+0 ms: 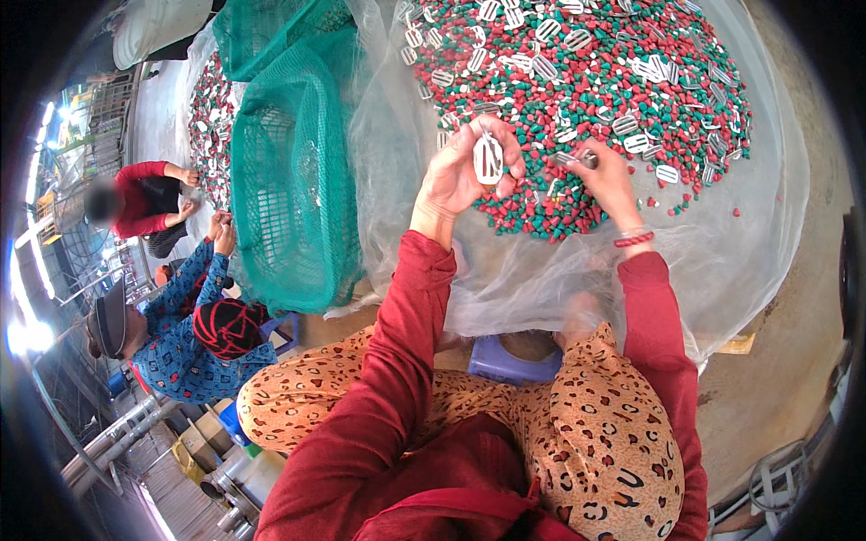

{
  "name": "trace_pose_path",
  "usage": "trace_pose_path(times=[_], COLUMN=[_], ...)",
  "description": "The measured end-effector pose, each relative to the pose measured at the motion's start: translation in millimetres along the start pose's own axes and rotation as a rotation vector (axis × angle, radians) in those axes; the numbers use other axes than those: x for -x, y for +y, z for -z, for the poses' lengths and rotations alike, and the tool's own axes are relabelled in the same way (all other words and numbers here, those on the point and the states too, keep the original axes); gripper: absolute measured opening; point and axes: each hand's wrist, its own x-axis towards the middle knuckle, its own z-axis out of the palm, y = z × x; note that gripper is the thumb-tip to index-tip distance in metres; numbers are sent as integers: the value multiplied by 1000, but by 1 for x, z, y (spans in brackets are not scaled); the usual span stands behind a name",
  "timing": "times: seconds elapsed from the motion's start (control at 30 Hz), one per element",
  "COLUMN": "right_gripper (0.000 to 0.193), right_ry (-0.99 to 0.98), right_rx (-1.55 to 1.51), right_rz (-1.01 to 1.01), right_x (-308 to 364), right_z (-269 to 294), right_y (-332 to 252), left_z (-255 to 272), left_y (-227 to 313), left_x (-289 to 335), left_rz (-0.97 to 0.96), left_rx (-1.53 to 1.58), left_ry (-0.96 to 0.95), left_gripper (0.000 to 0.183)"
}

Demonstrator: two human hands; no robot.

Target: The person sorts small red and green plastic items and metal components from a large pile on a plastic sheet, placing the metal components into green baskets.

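Note:
My left hand (445, 177) is closed on a pale, oval slotted metal buckle (488, 160), held upright over the near edge of the pile. My right hand (613, 185) pinches another small shiny metal piece, which looks like a buckle seen edge-on (588, 160). Its fingers are low, close to the pile. Beneath both hands spreads a heap of small red and green cone-shaped pieces (577, 104) with a few white ones. Several slotted buckles (637, 143) lie scattered over the heap, mostly toward its far and right sides.
The heap rests on a clear plastic sheet (767, 171). At left stands a basket draped in green netting (293, 171). Further left, co-workers in red (144, 176) and blue patterned sleeves (185, 279) reach toward another heap (209, 126). A purple stool (514, 362) is between my legs.

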Motion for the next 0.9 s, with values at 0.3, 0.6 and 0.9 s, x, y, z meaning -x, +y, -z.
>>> trace_pose_path(times=[0.3,0.6,0.9], right_gripper=[45,22,14], right_ry=[-188,-125,-51], right_rx=[-1416,487,952], right_rz=[33,333,440], right_x=[51,21,36], right_z=[57,-32,-59], right_y=[-9,2,-11], left_z=[38,56,60], left_y=[-16,-47,-48], left_x=[-8,-8,-19], left_rz=[186,346,321], left_rx=[-549,-1838,-1875], left_ry=[668,895,649], left_gripper=[9,42,40])
